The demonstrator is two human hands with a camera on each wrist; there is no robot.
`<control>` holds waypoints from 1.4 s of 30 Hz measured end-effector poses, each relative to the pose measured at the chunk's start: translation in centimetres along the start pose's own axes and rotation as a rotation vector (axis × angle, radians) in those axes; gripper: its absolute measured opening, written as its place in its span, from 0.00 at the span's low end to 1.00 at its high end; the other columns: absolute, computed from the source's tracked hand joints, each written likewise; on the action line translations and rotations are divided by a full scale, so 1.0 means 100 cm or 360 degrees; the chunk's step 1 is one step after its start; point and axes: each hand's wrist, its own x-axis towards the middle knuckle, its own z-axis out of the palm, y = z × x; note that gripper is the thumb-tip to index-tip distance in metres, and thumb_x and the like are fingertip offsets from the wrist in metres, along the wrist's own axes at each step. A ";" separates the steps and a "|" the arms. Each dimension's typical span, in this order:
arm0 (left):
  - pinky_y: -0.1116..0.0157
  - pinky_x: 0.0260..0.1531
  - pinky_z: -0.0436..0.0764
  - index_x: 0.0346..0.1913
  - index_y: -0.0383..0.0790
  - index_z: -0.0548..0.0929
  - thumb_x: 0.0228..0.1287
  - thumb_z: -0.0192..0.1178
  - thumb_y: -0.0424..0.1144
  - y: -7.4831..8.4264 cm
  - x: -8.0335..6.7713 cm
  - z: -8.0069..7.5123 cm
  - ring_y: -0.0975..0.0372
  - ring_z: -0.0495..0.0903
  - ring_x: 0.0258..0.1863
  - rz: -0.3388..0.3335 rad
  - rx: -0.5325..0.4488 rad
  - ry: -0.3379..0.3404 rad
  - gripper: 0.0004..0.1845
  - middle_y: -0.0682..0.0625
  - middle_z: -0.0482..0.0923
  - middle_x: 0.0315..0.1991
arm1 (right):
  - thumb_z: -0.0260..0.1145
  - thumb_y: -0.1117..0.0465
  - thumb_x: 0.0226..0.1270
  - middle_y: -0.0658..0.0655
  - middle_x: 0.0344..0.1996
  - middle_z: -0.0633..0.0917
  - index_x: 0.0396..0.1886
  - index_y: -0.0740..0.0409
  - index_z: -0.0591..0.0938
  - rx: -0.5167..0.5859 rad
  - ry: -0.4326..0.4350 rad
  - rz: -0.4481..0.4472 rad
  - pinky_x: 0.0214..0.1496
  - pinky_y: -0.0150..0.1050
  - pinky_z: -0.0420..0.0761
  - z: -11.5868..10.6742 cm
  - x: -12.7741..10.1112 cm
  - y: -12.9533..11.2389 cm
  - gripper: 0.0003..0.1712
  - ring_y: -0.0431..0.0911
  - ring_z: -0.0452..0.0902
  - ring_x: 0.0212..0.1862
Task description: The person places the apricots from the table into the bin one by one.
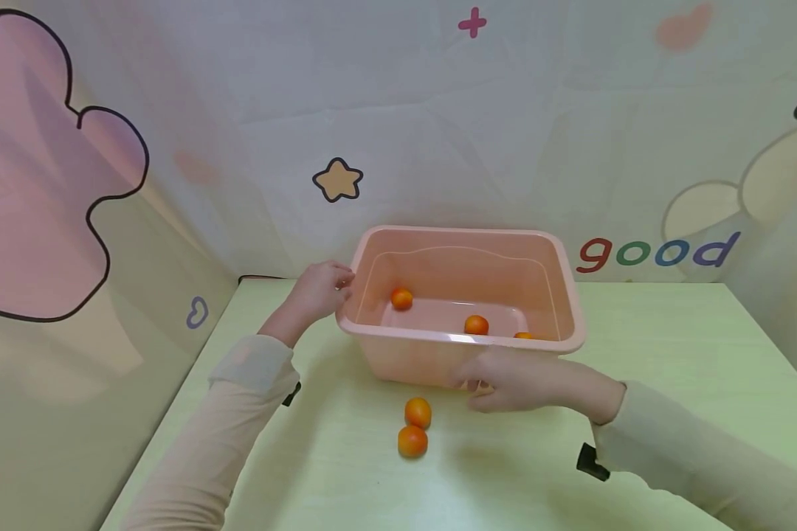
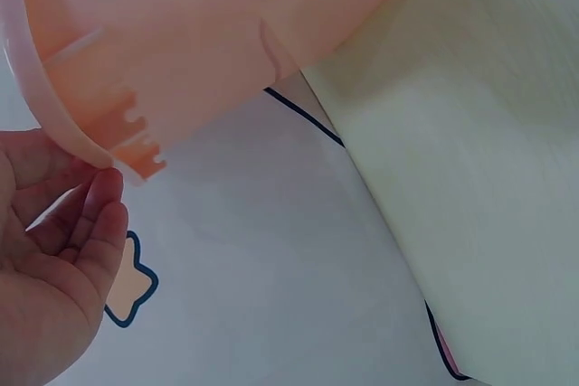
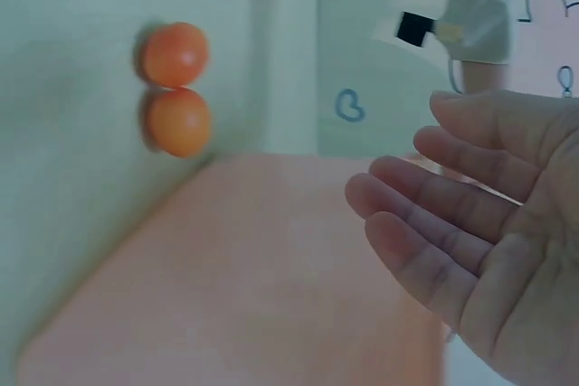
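Pink plastic meets both hands: the left hand (image 1: pixel 319 289) has its fingertips (image 2: pixel 107 189) against the rim of the pink tub (image 1: pixel 438 365) at the tub's left end. The left wrist view shows the fingers loosely bent under the rim's lip, touching it, with the palm open; no full grip round the rim is visible. The right hand (image 1: pixel 525 382) lies against the tub's near wall, low down by its base. In the right wrist view its fingers (image 3: pixel 434 223) are straight and spread a little, close beside the wall, holding nothing; whether they press on the plastic cannot be told.

The tub stands on the pale green desk (image 1: pixel 671 354) towards the far edge, roughly midway between the left and right edges. Inside it lie three oranges: one (image 1: pixel 401 299) near the back left of the floor, one (image 1: pixel 476 324) near the middle, and one (image 1: pixel 523 335) mostly hidden behind the near rim.

Two more oranges lie on the desk in front of the tub, just left of the right hand: the nearer-to-tub orange (image 1: pixel 418 412) and the front orange (image 1: pixel 412 441), touching each other or nearly so. Both arms wear light sleeves, each with a black strap at the wrist. Behind the desk's far edge hangs a printed backdrop (image 1: pixel 438 133) with a star, a cloud shape and the word "good".
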 end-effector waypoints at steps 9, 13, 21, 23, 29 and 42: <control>0.59 0.47 0.77 0.53 0.37 0.76 0.59 0.55 0.36 -0.001 0.002 0.001 0.52 0.72 0.51 -0.0058 -0.0064 -0.0036 0.18 0.43 0.70 0.55 | 0.61 0.63 0.52 0.40 0.25 0.76 0.37 0.47 0.79 -0.0090 0.0062 -0.0029 0.32 0.27 0.70 0.046 0.027 0.024 0.12 0.36 0.69 0.30; 0.59 0.47 0.77 0.53 0.37 0.76 0.59 0.55 0.36 -0.001 0.001 0.001 0.52 0.72 0.52 -0.0056 -0.0047 -0.0035 0.18 0.43 0.70 0.55 | 0.61 0.59 0.53 0.41 0.24 0.75 0.35 0.45 0.78 -0.0313 0.0091 -0.0123 0.33 0.27 0.67 0.063 0.042 0.032 0.08 0.36 0.66 0.30; 0.59 0.47 0.77 0.53 0.37 0.76 0.59 0.55 0.36 -0.002 0.003 0.001 0.52 0.73 0.51 -0.0026 0.0005 -0.0018 0.18 0.43 0.71 0.55 | 0.63 0.60 0.54 0.42 0.34 0.78 0.40 0.46 0.79 -0.0296 0.0089 -0.0113 0.50 0.34 0.71 0.093 0.067 0.042 0.12 0.39 0.69 0.40; 0.59 0.47 0.77 0.53 0.37 0.76 0.59 0.55 0.36 -0.003 0.003 0.002 0.52 0.73 0.51 -0.0037 -0.0001 -0.0023 0.18 0.43 0.71 0.55 | 0.63 0.61 0.54 0.43 0.34 0.78 0.40 0.47 0.79 -0.0288 0.0113 -0.0090 0.51 0.35 0.71 0.100 0.070 0.044 0.12 0.40 0.69 0.40; 0.59 0.47 0.77 0.53 0.37 0.76 0.59 0.56 0.36 -0.001 0.003 0.002 0.52 0.73 0.50 -0.0010 0.0034 -0.0010 0.18 0.42 0.71 0.54 | 0.63 0.59 0.55 0.41 0.30 0.75 0.36 0.45 0.78 -0.0238 0.0128 -0.0030 0.44 0.30 0.72 0.110 0.078 0.047 0.08 0.37 0.69 0.36; 0.60 0.45 0.78 0.53 0.38 0.76 0.59 0.56 0.36 -0.001 0.002 0.003 0.52 0.73 0.48 -0.0070 -0.0028 -0.0019 0.18 0.43 0.72 0.53 | 0.63 0.55 0.54 0.42 0.27 0.76 0.33 0.47 0.79 -0.0302 0.0291 -0.0096 0.40 0.31 0.71 0.085 0.061 0.033 0.06 0.38 0.68 0.34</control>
